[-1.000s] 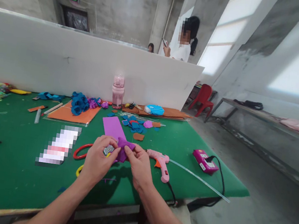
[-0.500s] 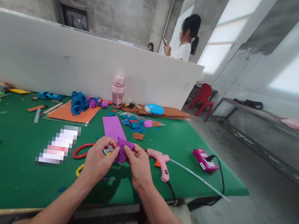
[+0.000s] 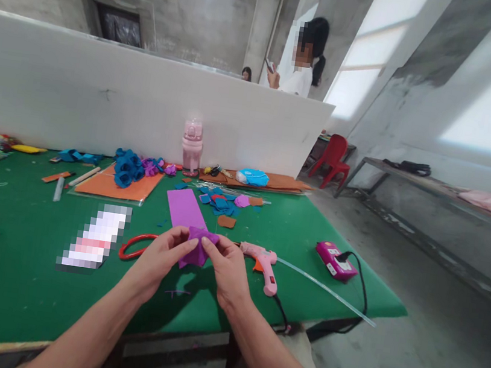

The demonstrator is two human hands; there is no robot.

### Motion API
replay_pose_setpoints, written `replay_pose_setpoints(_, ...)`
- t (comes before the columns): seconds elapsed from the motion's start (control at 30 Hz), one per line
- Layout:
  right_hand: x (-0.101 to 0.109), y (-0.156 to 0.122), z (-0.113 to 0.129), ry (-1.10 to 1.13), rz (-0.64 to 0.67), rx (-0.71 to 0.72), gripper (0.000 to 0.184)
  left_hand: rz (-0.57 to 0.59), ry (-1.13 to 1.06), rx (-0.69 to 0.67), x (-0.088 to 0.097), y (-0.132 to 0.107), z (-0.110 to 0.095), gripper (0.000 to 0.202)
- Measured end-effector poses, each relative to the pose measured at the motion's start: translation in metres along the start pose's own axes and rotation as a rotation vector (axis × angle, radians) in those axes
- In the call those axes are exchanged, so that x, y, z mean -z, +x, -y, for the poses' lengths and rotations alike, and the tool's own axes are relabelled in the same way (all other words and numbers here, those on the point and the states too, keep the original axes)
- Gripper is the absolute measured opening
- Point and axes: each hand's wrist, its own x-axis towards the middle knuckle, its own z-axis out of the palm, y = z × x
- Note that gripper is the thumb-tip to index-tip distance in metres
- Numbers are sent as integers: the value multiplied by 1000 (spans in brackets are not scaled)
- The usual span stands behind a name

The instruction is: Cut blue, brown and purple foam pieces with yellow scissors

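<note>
Both my hands hold a small folded purple felt piece (image 3: 197,249) just above the green table (image 3: 22,274). My left hand (image 3: 157,260) pinches its left edge with thumb and fingers. My right hand (image 3: 227,270) pinches its top right corner. A flat purple felt sheet (image 3: 184,207) lies on the table just beyond the piece. Red-handled scissors (image 3: 136,246) lie to the left of my left hand. A pink glue gun (image 3: 264,263) rests right of my right hand, its cord running off the table's front edge.
A white partition (image 3: 102,97) backs the table. In front of it are a pink bottle (image 3: 192,147), blue felt flowers (image 3: 127,168) on an orange sheet (image 3: 110,186), blue felt scraps (image 3: 219,203) and a pink power strip (image 3: 335,260). A person (image 3: 301,64) stands behind the partition. A red chair (image 3: 333,160) is at the right.
My hands have lifted the purple piece slightly and drawn together on it. The yellow item below my left hand is now hidden. The view has shifted a little.
</note>
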Motion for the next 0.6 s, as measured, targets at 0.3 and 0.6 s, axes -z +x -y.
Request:
replay_pose_setpoints(0.3,11,9,0,133,-27,-163,28,-68,-114,57,8,2,4,22)
replay_pose_setpoints(0.6,6,5,4,133,17,-222,31,-85,-113,60,5,4,4,24)
